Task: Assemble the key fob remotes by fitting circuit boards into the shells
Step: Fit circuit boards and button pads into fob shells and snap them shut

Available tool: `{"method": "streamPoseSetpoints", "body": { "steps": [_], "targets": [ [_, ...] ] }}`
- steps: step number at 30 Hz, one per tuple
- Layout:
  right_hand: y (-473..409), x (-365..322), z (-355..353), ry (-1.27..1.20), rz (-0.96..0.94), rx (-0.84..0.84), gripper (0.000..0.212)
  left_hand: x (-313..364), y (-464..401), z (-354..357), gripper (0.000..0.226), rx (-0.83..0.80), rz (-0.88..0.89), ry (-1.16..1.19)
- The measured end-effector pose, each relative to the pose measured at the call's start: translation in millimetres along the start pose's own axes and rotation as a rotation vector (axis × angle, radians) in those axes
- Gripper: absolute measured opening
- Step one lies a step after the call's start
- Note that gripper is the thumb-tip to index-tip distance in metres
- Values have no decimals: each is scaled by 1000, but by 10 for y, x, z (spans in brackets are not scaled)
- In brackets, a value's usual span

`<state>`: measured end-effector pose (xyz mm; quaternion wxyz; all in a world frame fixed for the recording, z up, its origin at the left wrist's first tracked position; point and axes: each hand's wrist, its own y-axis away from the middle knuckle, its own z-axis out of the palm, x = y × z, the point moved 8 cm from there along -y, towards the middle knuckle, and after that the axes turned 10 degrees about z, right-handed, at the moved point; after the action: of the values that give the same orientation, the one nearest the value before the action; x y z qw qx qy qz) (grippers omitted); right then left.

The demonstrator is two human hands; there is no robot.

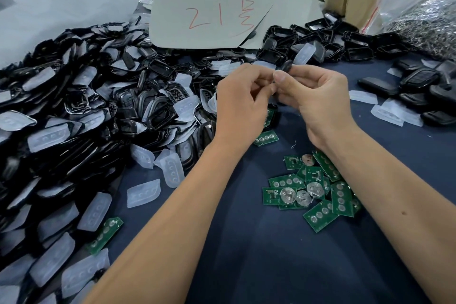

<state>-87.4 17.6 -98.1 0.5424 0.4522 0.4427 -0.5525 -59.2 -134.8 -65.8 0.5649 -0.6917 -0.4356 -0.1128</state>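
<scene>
Two hands meet at frame centre over one black key fob shell (286,66). The right hand (318,99) pinches the shell between thumb and curled fingers; only its dark upper end shows above the thumb. The left hand (243,103) has its fingers curled against the same shell from the left side. Whether a board sits inside cannot be told. Below the hands, a loose cluster of green circuit boards (318,190) lies on the dark blue table cover (246,254), lower right of centre. A large heap of black shells and translucent button pads (74,118) fills the left side. A cardboard sheet (222,12) marked in red lies at upper centre.
</scene>
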Motion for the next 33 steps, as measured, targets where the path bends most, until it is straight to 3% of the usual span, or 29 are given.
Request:
{"method": "streamPoseSetpoints", "body": {
  "steps": [7,9,12,15,18,23,28,33],
  "targets": [
    [-75,12,-82,-78,72,-61,11,-32,34,2,17,-44,-111,117],
    [-104,5,-151,-141,100,-93,11,-103,40,8,21,-127,-153,-86],
    [-126,8,-212,-211,125,-152,16,-201,118,151,30,-416,-163,-439],
    [-119,36,-188,-252,164,-215,24,-160,145,223,28,-453,-104,-501],
    [-99,40,-145,-253,190,-293,30,-165,126,115,28,-275,-146,-335],
    [-67,40,-81,-212,202,-386,32,-407,190,-19,28,42,-514,176],
    [-70,85,-53,-170,217,-369,37,-495,238,65,17,74,-675,428],
    [-88,117,-55,-149,220,-330,32,-467,236,95,24,63,-718,523]
  ]
}}
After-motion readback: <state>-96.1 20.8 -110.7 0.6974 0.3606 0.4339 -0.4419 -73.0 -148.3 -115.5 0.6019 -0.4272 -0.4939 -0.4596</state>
